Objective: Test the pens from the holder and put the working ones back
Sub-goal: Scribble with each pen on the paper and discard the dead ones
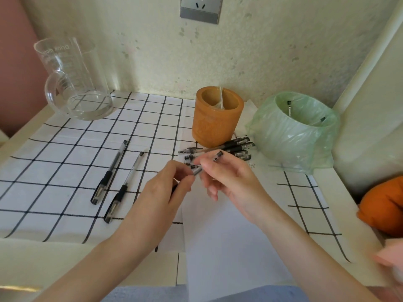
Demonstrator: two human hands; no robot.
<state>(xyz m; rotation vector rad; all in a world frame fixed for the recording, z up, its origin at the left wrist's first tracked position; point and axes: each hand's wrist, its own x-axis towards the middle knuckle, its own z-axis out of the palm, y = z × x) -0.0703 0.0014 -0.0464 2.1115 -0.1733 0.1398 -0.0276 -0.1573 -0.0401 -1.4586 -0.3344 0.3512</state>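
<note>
Pen (218,155) between fingertips of left hand (168,188) and right hand (231,182)

2 bare forearms (122,247) in view, uncovered from frame edge to wrist, leading to left hand (168,186) and right hand (229,182), both bare too. Fingers (212,192) slim, tips motion-blurred so nail detail is unreadable. Blue-grey fabric (272,295) at bottom centre between the arms, likely worn clothing but cannot confirm.
</note>
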